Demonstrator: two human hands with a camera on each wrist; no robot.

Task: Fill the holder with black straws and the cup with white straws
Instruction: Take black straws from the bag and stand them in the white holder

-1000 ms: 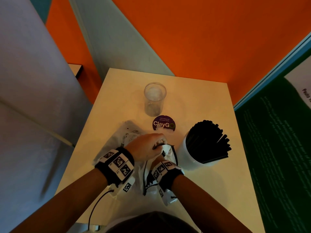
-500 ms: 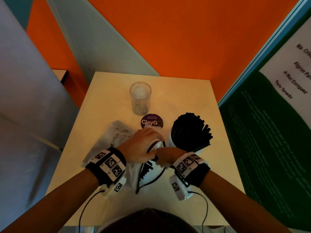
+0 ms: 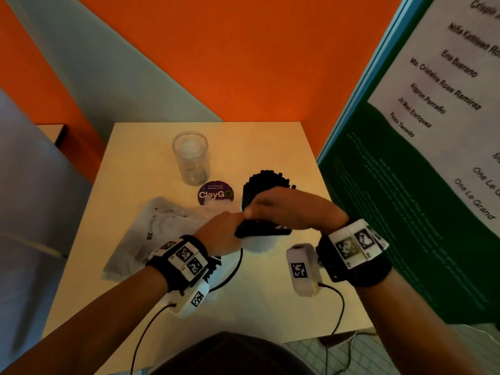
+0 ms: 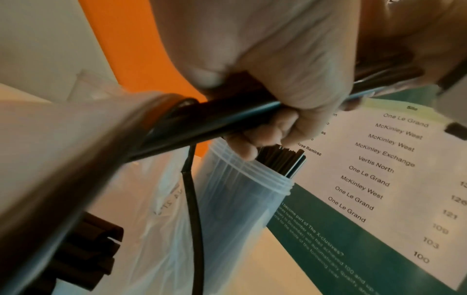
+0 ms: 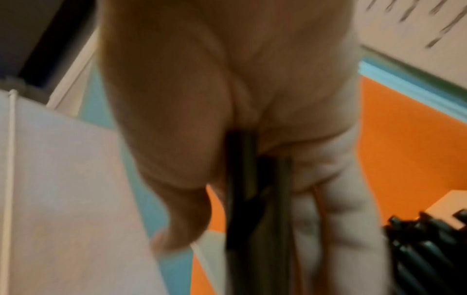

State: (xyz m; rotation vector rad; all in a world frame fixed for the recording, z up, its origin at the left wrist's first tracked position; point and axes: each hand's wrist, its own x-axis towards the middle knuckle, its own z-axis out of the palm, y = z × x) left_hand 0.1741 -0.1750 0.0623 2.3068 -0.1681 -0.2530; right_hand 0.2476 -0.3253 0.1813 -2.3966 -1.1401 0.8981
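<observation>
My right hand (image 3: 281,209) grips a bundle of black straws (image 3: 262,230) held level just in front of the white holder (image 4: 240,191). The holder is packed with black straws (image 3: 266,182). One end of the bundle is still inside a thin plastic bag (image 4: 76,151), and my left hand (image 3: 226,230) holds that bag at its mouth. In the right wrist view the gripped straws (image 5: 252,199) run along my palm, blurred. The clear cup (image 3: 190,158) stands at the back of the table with no straws in it. No white straws are visible.
A purple ClayGo coaster (image 3: 215,194) lies between the cup and the holder. A crumpled clear plastic bag (image 3: 151,234) lies at the left of the table (image 3: 270,147). A green and white poster board (image 3: 405,198) stands close on the right.
My right hand has come out of the bag with a bundle of black straws and risen to the right, toward the holder. My left hand has stayed on the bag.
</observation>
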